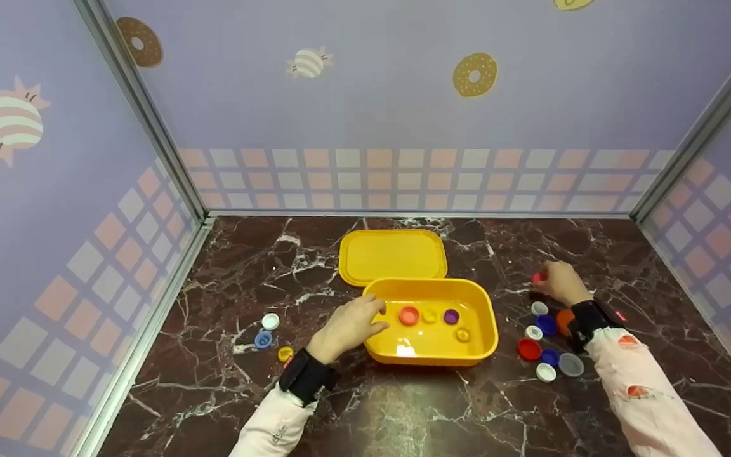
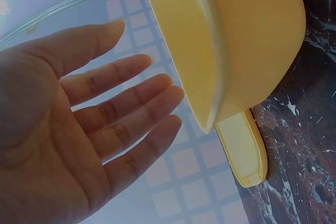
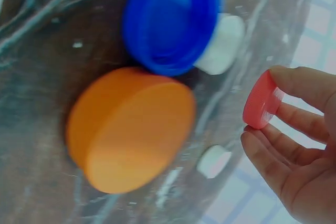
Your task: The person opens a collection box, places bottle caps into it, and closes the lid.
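A pinkish-red bottle cap (image 3: 260, 100) is pinched between the thumb and fingers of my right hand (image 1: 562, 282), above the loose caps on the right. My left hand (image 1: 351, 324) hovers at the left rim of a yellow plastic box (image 1: 492, 327), fingers loosely extended and holding nothing, as the left wrist view shows. Inside the box lie a coral cap (image 1: 408, 315), a clear yellow cap (image 1: 429, 316), a purple cap (image 1: 451, 316) and a gold-coloured cap (image 1: 462, 334). Closest to my right hand are an orange cap (image 3: 131, 129), a blue cap (image 3: 170, 22) and white caps.
Behind the box lies its yellow lid (image 1: 393, 256). Left of my left hand are a white cap (image 1: 270, 321), a light blue cap (image 1: 263, 339) and a yellow cap (image 1: 285, 353). A red cap (image 1: 529, 349) and a grey cap (image 1: 571, 364) lie among several at right.
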A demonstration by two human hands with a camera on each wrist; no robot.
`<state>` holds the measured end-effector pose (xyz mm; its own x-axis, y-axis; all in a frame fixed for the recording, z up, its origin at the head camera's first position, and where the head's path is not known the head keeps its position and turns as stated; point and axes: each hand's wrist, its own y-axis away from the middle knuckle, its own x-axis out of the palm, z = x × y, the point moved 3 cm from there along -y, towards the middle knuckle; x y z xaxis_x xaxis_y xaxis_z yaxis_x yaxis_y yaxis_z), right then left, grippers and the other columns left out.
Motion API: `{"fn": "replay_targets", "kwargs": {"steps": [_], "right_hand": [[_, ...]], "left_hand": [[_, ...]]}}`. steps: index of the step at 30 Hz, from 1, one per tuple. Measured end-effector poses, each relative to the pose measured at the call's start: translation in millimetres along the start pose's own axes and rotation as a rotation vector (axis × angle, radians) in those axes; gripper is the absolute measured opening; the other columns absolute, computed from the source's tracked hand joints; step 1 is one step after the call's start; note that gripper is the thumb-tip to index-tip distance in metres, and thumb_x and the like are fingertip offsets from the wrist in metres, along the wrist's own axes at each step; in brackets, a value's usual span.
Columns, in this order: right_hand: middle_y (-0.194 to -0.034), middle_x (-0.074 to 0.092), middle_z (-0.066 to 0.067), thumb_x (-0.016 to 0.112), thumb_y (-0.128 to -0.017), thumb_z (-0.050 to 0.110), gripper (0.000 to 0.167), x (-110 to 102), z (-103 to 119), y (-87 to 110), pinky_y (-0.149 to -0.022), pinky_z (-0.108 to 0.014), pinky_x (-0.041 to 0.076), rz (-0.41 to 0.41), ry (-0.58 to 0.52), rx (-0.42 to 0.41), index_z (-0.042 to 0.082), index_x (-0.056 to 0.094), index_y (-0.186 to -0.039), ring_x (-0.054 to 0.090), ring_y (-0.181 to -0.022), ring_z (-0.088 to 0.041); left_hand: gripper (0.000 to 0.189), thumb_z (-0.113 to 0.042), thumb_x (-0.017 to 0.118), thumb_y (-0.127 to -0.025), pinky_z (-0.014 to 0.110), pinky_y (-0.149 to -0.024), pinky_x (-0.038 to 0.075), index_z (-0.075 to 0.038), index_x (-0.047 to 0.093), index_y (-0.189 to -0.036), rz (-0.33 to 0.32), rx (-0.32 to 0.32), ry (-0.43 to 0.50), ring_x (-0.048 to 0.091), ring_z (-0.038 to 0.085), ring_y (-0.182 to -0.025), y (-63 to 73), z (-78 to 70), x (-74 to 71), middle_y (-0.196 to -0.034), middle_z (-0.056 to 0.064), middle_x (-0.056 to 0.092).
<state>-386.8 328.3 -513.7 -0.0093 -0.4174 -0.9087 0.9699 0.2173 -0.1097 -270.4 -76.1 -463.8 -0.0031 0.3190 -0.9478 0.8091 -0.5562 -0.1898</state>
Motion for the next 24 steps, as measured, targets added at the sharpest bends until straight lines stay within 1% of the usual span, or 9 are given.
{"fn": "replay_targets", "kwargs": {"steps": [5,10,14,17,20,24], "right_hand": [[-0.072,0.052,-0.016,0.067,-0.074,0.005,0.02,-10.9,21.1,-3.8,-0.061,-0.046,0.04,-0.057,0.017,-0.072,-0.01,0.057,-0.084,0.049,-0.067,-0.034],[-0.077,0.052,-0.018,0.068,-0.077,0.006,0.025,-21.3,47.9,-5.9,-0.062,-0.044,0.04,-0.08,0.002,-0.119,-0.01,0.058,-0.092,0.047,-0.069,-0.032],[-0.076,0.049,-0.016,0.07,-0.076,0.007,0.028,-26.8,69.7,-7.5,-0.059,-0.041,0.04,-0.107,-0.017,-0.158,-0.009,0.059,-0.095,0.046,-0.067,-0.029],[-0.075,0.048,-0.014,0.072,-0.074,0.007,0.03,-28.7,86.0,-7.9,-0.057,-0.039,0.039,-0.129,-0.021,-0.206,-0.008,0.059,-0.095,0.045,-0.065,-0.028],[-0.078,0.049,-0.014,0.074,-0.073,0.008,0.031,-28.5,102.2,-5.9,-0.058,-0.038,0.04,-0.131,-0.036,-0.252,-0.007,0.06,-0.096,0.047,-0.066,-0.027],[-0.079,0.05,-0.013,0.074,-0.074,0.009,0.029,-25.0,120.5,-1.6,-0.059,-0.036,0.041,-0.097,-0.065,-0.285,-0.004,0.061,-0.096,0.047,-0.067,-0.025]], "left_hand": [[0.022,-0.025,0.067,-0.081,0.032,-0.058,0.045,-0.007,0.059,-0.091,0.008,-0.02,0.011,0.054,0.02,-0.071,0.4,1.9,0.9,-0.085,0.002,0.05],[0.023,-0.025,0.067,-0.081,0.033,-0.059,0.046,-0.007,0.058,-0.091,0.001,-0.02,0.005,0.055,0.021,-0.072,0.8,2.7,1.1,-0.085,0.003,0.051],[0.024,-0.025,0.067,-0.081,0.033,-0.06,0.046,-0.006,0.058,-0.092,-0.004,-0.023,-0.002,0.056,0.022,-0.073,1.3,3.2,0.9,-0.086,0.004,0.052],[0.024,-0.024,0.067,-0.081,0.033,-0.06,0.046,-0.005,0.058,-0.093,-0.008,-0.022,0.002,0.056,0.022,-0.073,1.6,4.3,1.7,-0.086,0.004,0.052],[0.024,-0.022,0.068,-0.08,0.034,-0.06,0.046,-0.005,0.058,-0.093,-0.019,-0.018,0.013,0.056,0.022,-0.074,1.7,5.4,2.5,-0.086,0.004,0.053],[0.023,-0.02,0.068,-0.08,0.034,-0.059,0.046,-0.004,0.057,-0.093,-0.035,-0.007,0.023,0.056,0.022,-0.074,2.6,6.0,2.8,-0.087,0.005,0.053]]}}
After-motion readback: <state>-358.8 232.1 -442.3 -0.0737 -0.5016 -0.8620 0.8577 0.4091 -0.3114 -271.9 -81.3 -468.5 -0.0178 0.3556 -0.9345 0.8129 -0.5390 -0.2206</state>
